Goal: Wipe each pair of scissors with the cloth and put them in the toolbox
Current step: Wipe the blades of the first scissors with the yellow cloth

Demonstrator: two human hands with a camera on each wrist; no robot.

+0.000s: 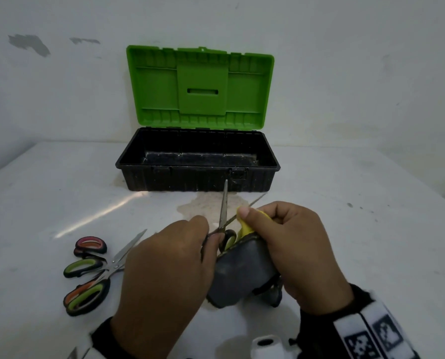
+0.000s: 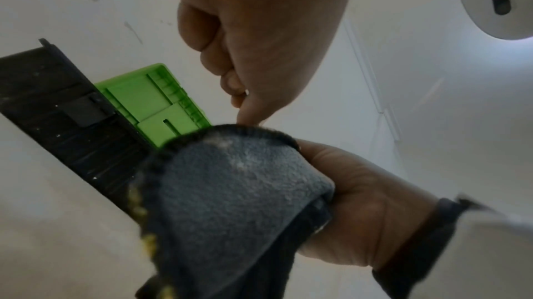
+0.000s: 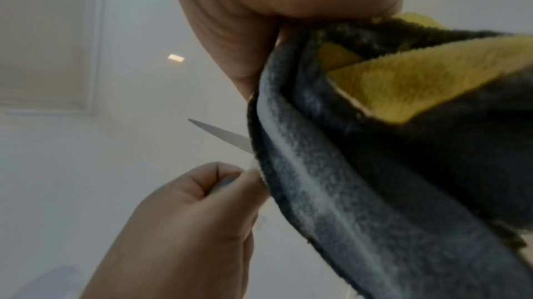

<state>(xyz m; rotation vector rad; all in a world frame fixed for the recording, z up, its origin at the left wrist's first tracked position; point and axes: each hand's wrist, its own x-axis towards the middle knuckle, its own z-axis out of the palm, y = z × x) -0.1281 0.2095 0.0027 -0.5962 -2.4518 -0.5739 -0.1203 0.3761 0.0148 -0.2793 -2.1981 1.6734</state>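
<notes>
Now your left hand (image 1: 164,265) pinches the open steel-bladed scissors (image 1: 225,211); your right hand (image 1: 294,250) grips the grey-and-yellow microfibre cloth (image 1: 242,270) against one blade. Wipe tipward, fingers behind the edge. At twelve o'clock, the black green-lidded plastic toolbox (image 1: 198,174) waits open.

Cloth (image 1: 238,273) gripped under the right fingers (image 1: 244,212): soft napped fleece, matt grey on one face, yellow on the other, dark stitched hem. Scissors (image 1: 223,206) pinched in the left fingers (image 1: 213,238): bare metal blades, dull sheen. Toolbox (image 1: 198,177) beyond the fingertips: ribbed black plastic, scuffed and dusty; lid (image 1: 200,86) smooth green plastic, slightly glossy. Spare scissors (image 1: 94,270) left of the fingers: bright metal blades, rubbery-looking coloured handles. Worktop (image 1: 358,242) white, smooth, glossy, stained.
</notes>
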